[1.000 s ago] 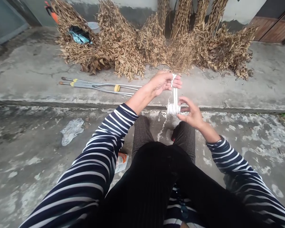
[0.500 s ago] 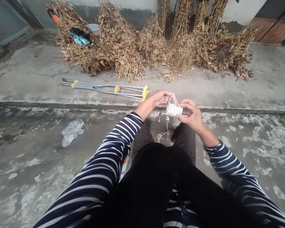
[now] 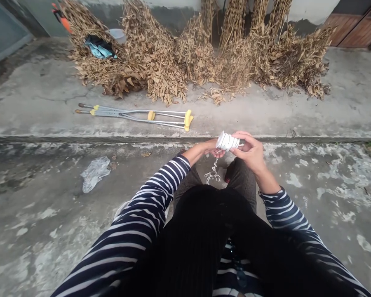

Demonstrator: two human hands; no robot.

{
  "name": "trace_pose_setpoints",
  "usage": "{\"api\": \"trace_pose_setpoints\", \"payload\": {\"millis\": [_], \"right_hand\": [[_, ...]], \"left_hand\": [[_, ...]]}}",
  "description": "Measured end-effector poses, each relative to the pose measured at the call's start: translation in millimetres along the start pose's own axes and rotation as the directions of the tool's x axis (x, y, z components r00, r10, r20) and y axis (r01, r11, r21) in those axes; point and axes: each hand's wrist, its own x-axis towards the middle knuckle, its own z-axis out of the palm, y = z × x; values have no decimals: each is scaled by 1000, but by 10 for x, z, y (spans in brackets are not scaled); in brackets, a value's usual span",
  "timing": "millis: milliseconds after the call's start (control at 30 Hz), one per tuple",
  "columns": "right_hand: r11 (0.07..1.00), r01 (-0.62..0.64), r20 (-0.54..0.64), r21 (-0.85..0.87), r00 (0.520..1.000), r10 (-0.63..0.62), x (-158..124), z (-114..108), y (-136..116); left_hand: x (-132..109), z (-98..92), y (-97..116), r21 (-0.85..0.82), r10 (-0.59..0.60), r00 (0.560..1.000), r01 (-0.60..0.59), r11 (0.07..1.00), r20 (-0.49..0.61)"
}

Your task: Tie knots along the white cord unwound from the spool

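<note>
A white spool (image 3: 227, 141) wound with white cord is tilted between my hands in the head view. My right hand (image 3: 251, 153) is closed on its right end, fingers above and thumb below. My left hand (image 3: 212, 148) is at the spool's left end, fingers curled partly beneath it around the cord; the spool hides some of those fingers. From there the loose white cord (image 3: 213, 175) hangs down in a curly tangle between my legs.
Two crutches (image 3: 136, 114) with yellow pads lie on the raised concrete ledge (image 3: 43, 126). Dried plant bundles (image 3: 160, 62) lean on the wall behind. A crumpled clear plastic bag (image 3: 95, 174) lies on the lower ground to the left. A white basin (image 3: 117, 35) stands among the plants.
My left hand has dropped from above the spool to below its left end, bringing the cord around. The loop of cord above the spool is gone. My right hand still holds the spool.
</note>
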Motion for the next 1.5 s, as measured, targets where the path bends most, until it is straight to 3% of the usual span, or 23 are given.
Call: {"api": "trace_pose_setpoints", "payload": {"millis": [100, 133, 233, 333, 433, 533, 633, 833, 967, 1167, 1500], "right_hand": [[996, 86, -66, -22, 994, -88, 111, -65, -38], [993, 111, -87, -39, 990, -114, 162, -94, -52], [991, 129, -120, -41, 984, -133, 292, -183, -55], [996, 54, -113, 69, 993, -46, 334, -251, 24], [984, -57, -84, 170, 994, 72, 310, -286, 136], [968, -130, -55, 216, 988, 145, 282, -288, 205], [954, -178, -58, 241, 979, 197, 265, -266, 213], [923, -227, -39, 310, 967, 250, 199, -221, 178], [871, -286, -15, 400, 948, 318, 139, -199, 201], [789, -398, 25, 469, 899, 438, 101, -154, 220], [738, -476, 80, 478, 860, 503, 64, -61, 230]], "left_hand": [[-42, 11, -47, 138, -222, 964, 202, 970, 149], [-56, 9, -61, 129, -231, 961, 213, 969, 151], [-105, -12, -100, 2, -149, 979, 150, 989, 139], [-160, -30, -111, -113, -69, 991, 83, 990, 117], [-187, 4, -45, -206, 41, 996, -56, 977, -74], [-184, 122, 125, -227, 214, 940, -277, 934, -266], [-183, 292, 336, -270, 322, 889, -414, 869, -327], [-198, 475, 481, -276, 279, 870, -409, 870, -407], [-203, 449, 393, -235, 267, 865, -390, 890, -424], [-246, 364, 213, -225, 351, 853, -456, 861, -386], [-248, 349, 132, -99, 326, 799, -429, 898, -504]]}}
